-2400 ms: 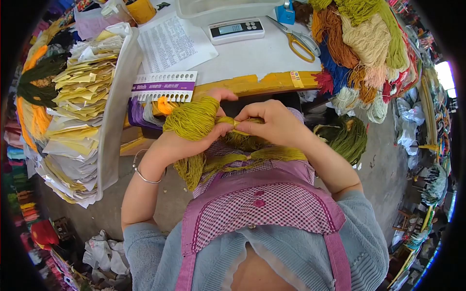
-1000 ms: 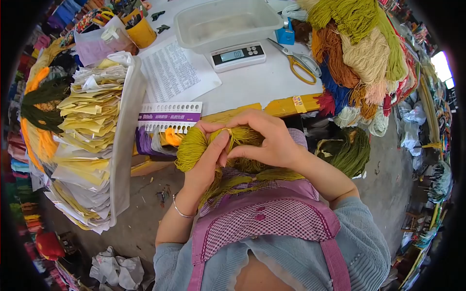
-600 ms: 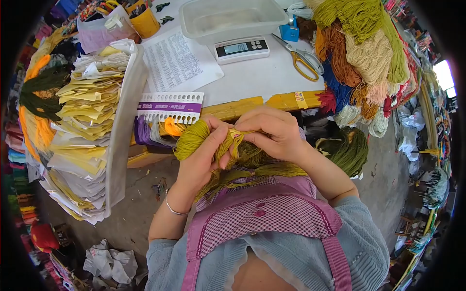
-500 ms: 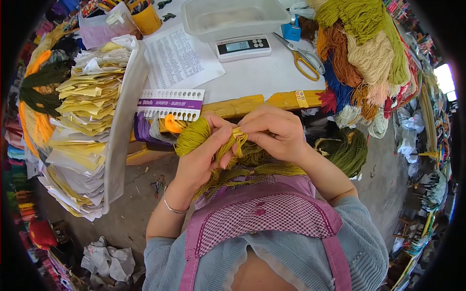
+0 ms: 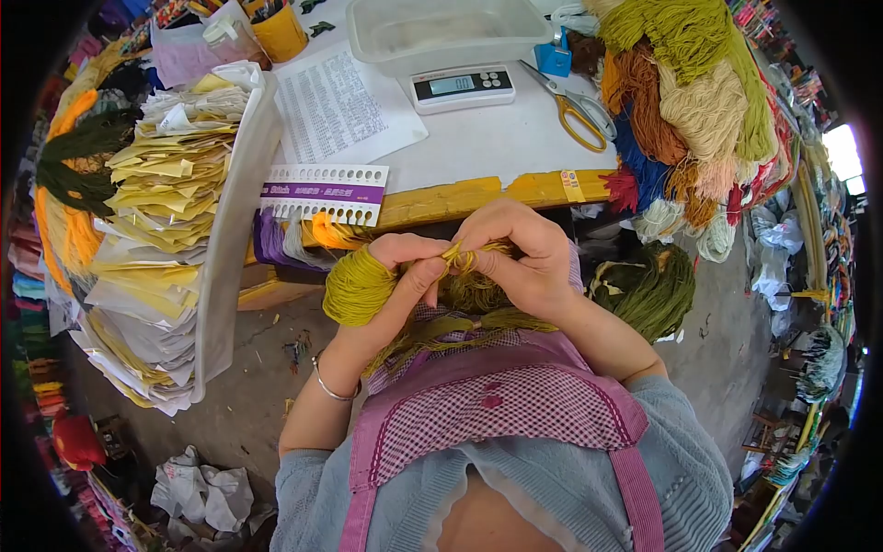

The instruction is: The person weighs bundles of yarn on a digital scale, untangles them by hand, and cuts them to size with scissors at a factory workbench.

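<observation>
A skein of olive-yellow thread (image 5: 357,287) is looped around my left hand (image 5: 401,276), its bulk hanging at the hand's outer side. My left thumb and fingers pinch strands of it. Meeting them at the table's front edge, my right hand (image 5: 518,253) is closed on the same strands with thumb and forefinger. The fingertips of the two hands almost touch. More of the olive-yellow thread lies below them, across the lap of the checked apron (image 5: 497,405). The exact crossing of the strands between the fingers is partly hidden.
A purple-and-white thread card (image 5: 322,193) with coloured threads lies at the table edge. Behind are a scale (image 5: 463,87), a plastic tub (image 5: 446,55), scissors (image 5: 579,115) and a printed sheet (image 5: 336,106). A bin of paper packets (image 5: 230,248) stands left; thread hanks (image 5: 704,101) heap right.
My left fingers have shifted up to the strands, and the skein has swung slightly left and down. My right hand has turned and moved a little left, and the dangling loop has been drawn in.
</observation>
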`<state>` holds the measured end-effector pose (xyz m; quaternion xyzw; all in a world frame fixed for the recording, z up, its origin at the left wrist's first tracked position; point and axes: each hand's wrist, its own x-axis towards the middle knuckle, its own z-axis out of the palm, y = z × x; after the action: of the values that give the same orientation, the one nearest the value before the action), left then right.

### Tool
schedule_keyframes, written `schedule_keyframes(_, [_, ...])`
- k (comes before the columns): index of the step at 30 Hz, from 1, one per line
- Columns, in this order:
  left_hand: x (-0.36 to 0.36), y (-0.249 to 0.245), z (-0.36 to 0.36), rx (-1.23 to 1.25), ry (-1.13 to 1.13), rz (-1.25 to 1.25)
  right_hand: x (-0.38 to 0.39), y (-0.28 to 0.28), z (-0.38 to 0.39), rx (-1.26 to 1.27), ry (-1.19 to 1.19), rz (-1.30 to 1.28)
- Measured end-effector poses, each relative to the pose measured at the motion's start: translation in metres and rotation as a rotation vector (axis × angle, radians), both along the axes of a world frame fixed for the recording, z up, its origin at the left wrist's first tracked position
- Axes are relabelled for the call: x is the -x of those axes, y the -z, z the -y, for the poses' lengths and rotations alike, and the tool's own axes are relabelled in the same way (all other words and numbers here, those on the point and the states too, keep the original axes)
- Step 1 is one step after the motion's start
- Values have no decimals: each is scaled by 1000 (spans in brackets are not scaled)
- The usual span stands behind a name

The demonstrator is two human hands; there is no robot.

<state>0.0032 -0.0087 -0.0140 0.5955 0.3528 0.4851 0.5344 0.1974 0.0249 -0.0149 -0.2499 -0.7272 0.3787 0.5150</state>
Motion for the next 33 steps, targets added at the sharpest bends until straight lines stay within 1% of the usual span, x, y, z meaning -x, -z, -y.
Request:
schedule_keyframes(1, [2,1,-1,-35,-4,-53,3,2,1,74,-11,-63])
schedule_keyframes(2, [3,-2,-3,-34,-4,-53,4,4,2,149,-22,-125])
schedule_keyframes(3, [4,-7,-7,-138,28,-176,5,6,3,150,-22,-124])
schedule_keyframes(4, [5,-10,-10,-243,62,-299,5,8,5,235,-44,-150])
schedule_keyframes(5, [4,-11,-12,-242,62,-299,5,8,6,320,-65,-177])
schedule_keyframes(6, [4,-11,-14,-333,53,-328,5,8,8,321,-64,-177])
schedule_keyframes(7, [3,-12,-15,-426,44,-357,4,6,10,442,-98,-205])
schedule_keyframes(8, [3,-9,-14,-425,46,-357,3,6,11,564,-132,-232])
schedule_keyframes(10, [1,2,-8,-299,-40,-263,3,7,11,571,-133,-237])
schedule_keyframes(11, [-1,4,-5,-299,-40,-263,4,8,10,577,-137,-241])
schedule_keyframes(12, [-5,6,-2,-216,-92,-189,4,11,9,577,-137,-241])
schedule_keyframes(13, [-7,7,-1,-133,-144,-114,3,14,7,507,-122,-209])
schedule_keyframes(14, [-8,7,0,-135,-142,-115,3,16,6,436,-107,-177])
schedule_keyframes(15, [-9,7,0,-100,-148,-69,2,14,5,433,-105,-179])
schedule_keyframes(17, [-9,7,0,-62,-154,-22,-2,7,5,451,-227,-261])
schedule_keyframes(18, [-7,8,1,-2,-169,20,-5,4,2,453,-225,-262])
schedule_keyframes(19, [-6,8,1,58,-182,61,-9,0,-3,339,-202,-159])
schedule_keyframes(20, [-6,10,1,50,-189,40,-11,-3,-5,224,-177,-54])
schedule_keyframes(21, [-7,10,1,51,-185,41,-9,-5,-5,167,-110,22])
schedule_keyframes(22, [-8,9,1,60,-172,63,-8,-4,-5,168,-107,21])
schedule_keyframes(24, [-9,7,3,71,-159,82,-5,-1,-4,118,-68,132])
schedule_keyframes(25, [-9,7,3,88,-147,95,-5,1,-4,118,-68,130])
schedule_keyframes(27, [-10,5,5,106,-136,106,-4,5,-4,155,-86,14])
schedule_keyframes(28, [-10,4,6,128,-120,97,-3,6,-4,155,-86,13])
schedule_keyframes(30, [-10,3,5,150,-101,88,-2,6,-2,337,-156,-133])
schedule_keyframes(31, [-9,3,5,132,-94,44,0,7,0,336,-154,-133])
schedule_keyframes(32, [-9,3,4,114,-86,0,2,9,1,518,-198,-223])
schedule_keyframes(33, [-9,4,4,138,-126,-2,3,11,1,694,-238,-311])
